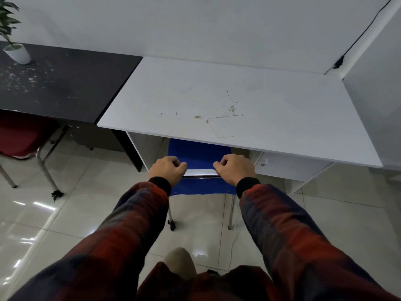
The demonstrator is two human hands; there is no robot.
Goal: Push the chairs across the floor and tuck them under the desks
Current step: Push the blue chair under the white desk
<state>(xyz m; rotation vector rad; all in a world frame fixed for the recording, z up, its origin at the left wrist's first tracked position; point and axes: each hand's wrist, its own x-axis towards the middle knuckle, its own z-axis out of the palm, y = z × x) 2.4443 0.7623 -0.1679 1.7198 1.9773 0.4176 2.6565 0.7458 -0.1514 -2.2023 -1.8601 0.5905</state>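
A blue chair [198, 156] with chrome legs stands in front of me, its seat partly under the white desk [227, 101]. My left hand [167, 169] and my right hand [235, 168] both grip the chrome top rail of its backrest, one at each end. The front of the seat is hidden by the desk top. A red chair [20, 135] sits partly under the black desk [60, 81] at the left.
A white pot with a green plant [17, 52] stands on the black desk's far left corner. A white partition [375, 88] closes the right side, with a black cable running down the wall corner. The floor is glossy pale tile [86, 213].
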